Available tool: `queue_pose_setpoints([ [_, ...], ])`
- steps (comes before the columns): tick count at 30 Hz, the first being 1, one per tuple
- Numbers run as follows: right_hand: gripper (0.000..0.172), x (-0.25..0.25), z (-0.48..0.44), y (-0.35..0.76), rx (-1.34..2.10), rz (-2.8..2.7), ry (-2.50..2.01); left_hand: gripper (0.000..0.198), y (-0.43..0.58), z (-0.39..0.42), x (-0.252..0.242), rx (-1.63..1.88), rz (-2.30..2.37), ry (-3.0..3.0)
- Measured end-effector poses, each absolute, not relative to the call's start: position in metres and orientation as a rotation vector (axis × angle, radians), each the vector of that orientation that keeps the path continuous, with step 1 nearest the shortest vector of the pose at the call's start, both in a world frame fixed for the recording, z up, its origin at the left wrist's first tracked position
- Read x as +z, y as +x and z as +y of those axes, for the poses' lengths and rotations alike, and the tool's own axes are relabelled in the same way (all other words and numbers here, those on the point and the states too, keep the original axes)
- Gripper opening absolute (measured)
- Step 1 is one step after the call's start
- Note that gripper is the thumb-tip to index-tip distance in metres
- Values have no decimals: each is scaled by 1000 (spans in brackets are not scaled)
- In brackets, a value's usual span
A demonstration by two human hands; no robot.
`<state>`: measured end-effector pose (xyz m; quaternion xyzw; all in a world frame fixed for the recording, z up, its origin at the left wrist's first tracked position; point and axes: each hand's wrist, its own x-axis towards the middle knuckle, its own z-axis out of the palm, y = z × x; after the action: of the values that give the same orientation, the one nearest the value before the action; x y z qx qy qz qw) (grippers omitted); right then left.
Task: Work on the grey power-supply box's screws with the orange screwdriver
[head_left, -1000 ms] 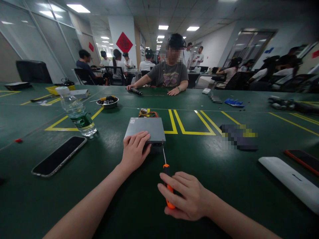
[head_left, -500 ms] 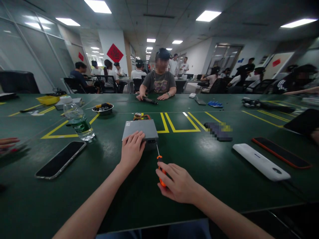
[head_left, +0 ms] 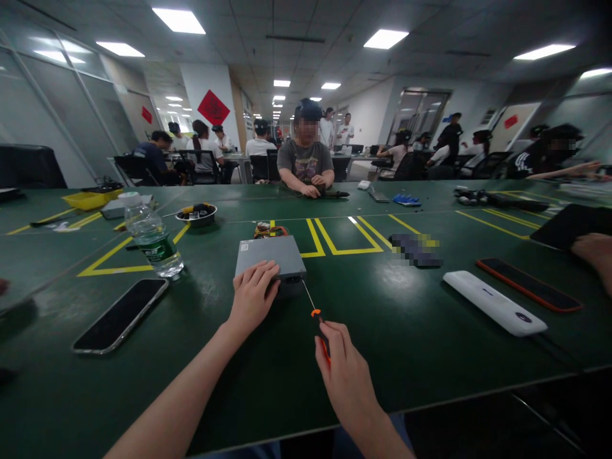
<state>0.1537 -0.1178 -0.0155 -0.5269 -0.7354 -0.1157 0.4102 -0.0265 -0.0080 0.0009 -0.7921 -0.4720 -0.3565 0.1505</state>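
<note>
A grey metal power supply unit (head_left: 280, 247) lies on the green table, with bundled coloured cables (head_left: 268, 230) at its far side. My left hand (head_left: 251, 296) is closed over its near left part, fingers across the top and thumb by the front edge. In my right hand (head_left: 345, 366) is a screwdriver with an orange and black handle (head_left: 316, 313), held between thumb and fingers. The thin shaft slants up and left, its tip at the right front corner of the unit. Whether it sits in a screw is too small to tell.
To the left are a water bottle (head_left: 153, 241), a phone (head_left: 122, 317) and a metal bowl (head_left: 197, 215) of tools. A white power bank (head_left: 492, 301) and a dark orange-edged phone (head_left: 528, 284) lie right. A person (head_left: 306, 156) sits opposite; another person's hand (head_left: 593, 252) is far right.
My right hand has shifted right and turned more upright, so the screwdriver slants more. My left hand stays on the power supply unit. The person opposite has brought both hands together.
</note>
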Motion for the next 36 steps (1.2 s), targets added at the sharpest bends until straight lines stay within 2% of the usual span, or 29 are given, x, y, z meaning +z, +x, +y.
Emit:
queue_pose_setpoints([
  [10,25,-16,-108,149,-87,-1800,-1399,27,-31,-1,-1,-1051,-1391,-2298],
  [18,10,-14,-104,144,508,-1634,-1432,27,-30,0,0,-1062,-1404,-2301],
  [25,13,-15,-104,148,107,-1761,-1435,28,-30,2,-2,-1071,-1402,-2303],
  [32,29,-18,-103,159,232,-1721,-1500,27,-30,4,-1,-1082,-1385,-2323],
  [36,32,-12,-101,159,115,-1720,-1470,28,-28,4,-2,-1086,-1390,-2316],
])
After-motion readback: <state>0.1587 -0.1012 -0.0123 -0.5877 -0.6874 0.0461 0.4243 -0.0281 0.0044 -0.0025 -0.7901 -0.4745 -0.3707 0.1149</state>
